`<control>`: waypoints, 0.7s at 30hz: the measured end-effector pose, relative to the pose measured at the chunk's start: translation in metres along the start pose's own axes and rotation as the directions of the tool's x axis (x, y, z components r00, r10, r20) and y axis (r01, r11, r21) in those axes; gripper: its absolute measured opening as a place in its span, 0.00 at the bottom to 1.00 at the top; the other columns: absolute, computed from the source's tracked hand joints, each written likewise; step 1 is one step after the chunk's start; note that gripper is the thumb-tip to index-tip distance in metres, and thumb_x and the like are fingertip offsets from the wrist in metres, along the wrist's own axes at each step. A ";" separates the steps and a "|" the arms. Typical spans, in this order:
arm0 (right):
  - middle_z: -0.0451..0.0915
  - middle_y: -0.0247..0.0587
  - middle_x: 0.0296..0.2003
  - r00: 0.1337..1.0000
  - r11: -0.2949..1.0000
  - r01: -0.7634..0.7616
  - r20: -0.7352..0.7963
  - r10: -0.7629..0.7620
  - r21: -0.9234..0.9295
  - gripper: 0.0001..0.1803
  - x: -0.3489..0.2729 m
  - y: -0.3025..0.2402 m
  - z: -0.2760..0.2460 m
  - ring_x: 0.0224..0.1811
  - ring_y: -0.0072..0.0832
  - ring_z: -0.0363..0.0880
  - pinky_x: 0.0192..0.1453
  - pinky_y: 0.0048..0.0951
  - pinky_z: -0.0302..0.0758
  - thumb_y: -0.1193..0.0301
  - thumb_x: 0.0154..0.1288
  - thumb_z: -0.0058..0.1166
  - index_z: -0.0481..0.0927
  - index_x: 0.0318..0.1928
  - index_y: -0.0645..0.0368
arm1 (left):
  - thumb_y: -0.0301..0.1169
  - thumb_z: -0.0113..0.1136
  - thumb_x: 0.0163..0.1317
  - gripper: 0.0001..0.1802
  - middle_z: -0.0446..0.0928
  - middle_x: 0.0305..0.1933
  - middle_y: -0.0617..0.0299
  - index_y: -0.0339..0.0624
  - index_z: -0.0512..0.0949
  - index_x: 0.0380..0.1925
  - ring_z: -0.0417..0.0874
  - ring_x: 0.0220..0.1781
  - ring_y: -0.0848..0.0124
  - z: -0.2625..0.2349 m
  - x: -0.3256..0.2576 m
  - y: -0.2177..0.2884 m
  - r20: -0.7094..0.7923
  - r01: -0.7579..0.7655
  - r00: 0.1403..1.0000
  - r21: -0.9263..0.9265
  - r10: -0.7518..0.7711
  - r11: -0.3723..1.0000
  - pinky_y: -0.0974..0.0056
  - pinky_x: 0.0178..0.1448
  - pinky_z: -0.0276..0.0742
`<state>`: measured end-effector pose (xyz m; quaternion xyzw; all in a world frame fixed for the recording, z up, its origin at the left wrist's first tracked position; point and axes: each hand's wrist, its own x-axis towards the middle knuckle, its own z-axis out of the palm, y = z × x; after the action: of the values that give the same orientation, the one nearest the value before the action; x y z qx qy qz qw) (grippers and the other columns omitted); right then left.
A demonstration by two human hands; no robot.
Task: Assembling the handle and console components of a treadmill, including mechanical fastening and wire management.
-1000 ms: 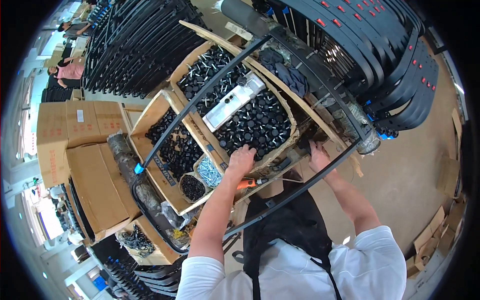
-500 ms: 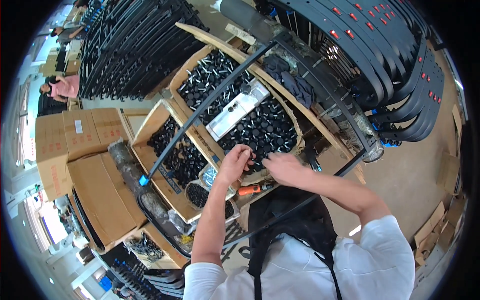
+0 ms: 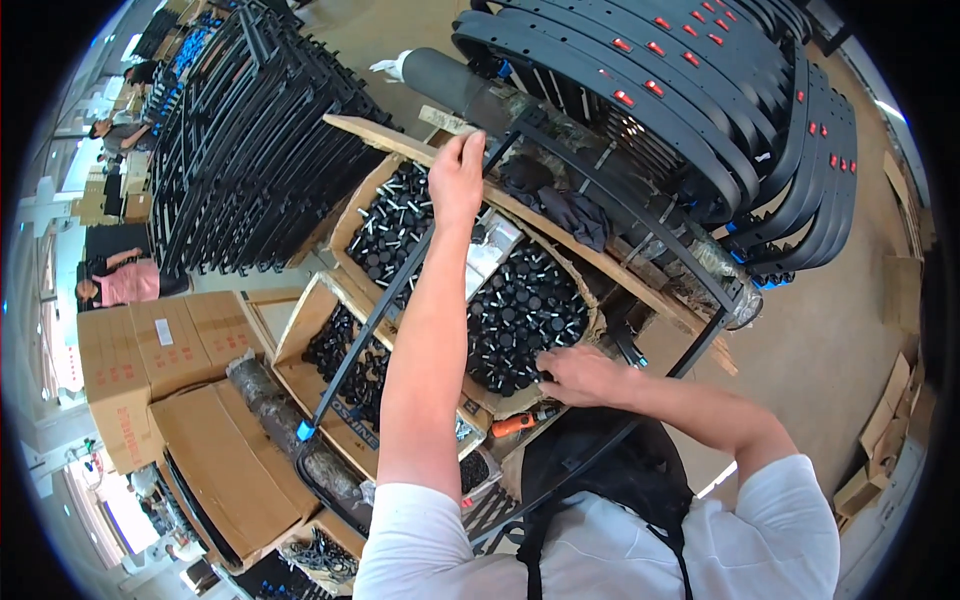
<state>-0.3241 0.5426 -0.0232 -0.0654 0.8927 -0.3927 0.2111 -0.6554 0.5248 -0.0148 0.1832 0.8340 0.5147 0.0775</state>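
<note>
A black tubular metal frame [image 3: 350, 362] with a blue end cap lies across the wooden bins in front of me. My left hand [image 3: 458, 185] reaches to its far corner, fingers closed round the bar. My right hand [image 3: 585, 376] is low at the near edge of a bin of black screw feet [image 3: 530, 312], round heads with metal studs. Its fingers are pinched together, with a dark bit at the tips too small to name. A silvery metal box [image 3: 490, 258] sits among the screw feet, partly behind my left forearm.
An orange-handled tool [image 3: 513, 425] lies by the near bin edge. Cardboard boxes [image 3: 170, 350] are stacked at left. Black frames [image 3: 250, 150] stand far left. Curved dark panels with red parts [image 3: 690, 110] fill the far right. A wrapped roller [image 3: 450, 85] lies behind the bins.
My left hand has moved from the near bin, beside my right hand, out to the frame's far corner. My right hand has shifted slightly nearer to me and right. The view has turned a little.
</note>
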 end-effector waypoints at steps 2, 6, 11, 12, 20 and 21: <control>0.85 0.56 0.44 0.997 0.993 -0.053 -0.052 0.059 0.110 0.18 -0.029 0.003 -0.019 0.50 0.52 0.86 0.56 0.49 0.82 0.60 0.71 0.59 0.80 0.50 0.63 | 0.44 0.65 0.73 0.20 0.89 0.49 0.47 0.37 0.87 0.51 0.89 0.51 0.56 0.030 0.018 0.005 0.013 -0.069 0.997 -0.040 0.070 0.997 0.56 0.59 0.81; 0.84 0.55 0.44 0.961 0.954 -0.116 -0.213 0.178 0.275 0.19 -0.085 0.011 -0.051 0.46 0.52 0.86 0.55 0.49 0.82 0.61 0.70 0.61 0.80 0.52 0.63 | 0.43 0.68 0.70 0.19 0.89 0.49 0.48 0.39 0.87 0.50 0.90 0.52 0.56 0.053 0.034 0.001 0.032 -0.103 0.994 0.133 0.100 0.986 0.56 0.59 0.82; 0.84 0.52 0.44 0.888 0.903 -0.250 -0.289 0.358 0.350 0.17 -0.134 0.026 -0.068 0.41 0.44 0.87 0.49 0.43 0.84 0.65 0.68 0.63 0.82 0.51 0.64 | 0.38 0.68 0.71 0.16 0.89 0.47 0.50 0.39 0.88 0.51 0.89 0.51 0.57 0.057 0.033 -0.015 0.029 -0.250 0.968 0.028 0.249 0.968 0.58 0.60 0.81; 0.84 0.52 0.44 0.885 0.900 -0.251 -0.291 0.362 0.357 0.17 -0.138 0.027 -0.071 0.41 0.44 0.87 0.49 0.43 0.84 0.65 0.68 0.63 0.82 0.51 0.64 | 0.37 0.68 0.72 0.15 0.88 0.48 0.49 0.39 0.88 0.51 0.88 0.51 0.57 0.054 0.036 -0.020 0.024 -0.316 0.949 0.050 0.315 0.948 0.58 0.60 0.81; 0.82 0.43 0.46 0.728 0.879 -0.232 -0.525 0.441 0.417 0.15 -0.176 0.041 -0.088 0.39 0.33 0.85 0.42 0.33 0.83 0.74 0.66 0.63 0.84 0.53 0.59 | 0.32 0.62 0.76 0.23 0.86 0.56 0.52 0.45 0.78 0.69 0.85 0.59 0.64 0.063 0.033 -0.025 0.130 -0.301 0.938 -0.160 0.323 0.940 0.61 0.66 0.78; 0.81 0.43 0.47 0.687 0.875 -0.272 -0.556 0.467 0.400 0.15 -0.180 0.044 -0.089 0.39 0.33 0.84 0.42 0.33 0.83 0.75 0.66 0.64 0.84 0.53 0.59 | 0.31 0.61 0.77 0.22 0.86 0.56 0.53 0.44 0.76 0.69 0.84 0.59 0.66 0.062 0.033 -0.026 0.133 -0.219 0.963 -0.125 0.235 0.968 0.61 0.66 0.77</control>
<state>-0.1977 0.6832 0.0571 0.2859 0.8380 -0.4643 -0.0216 -0.6717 0.5787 -0.0644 0.3104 0.7702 0.5500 0.0889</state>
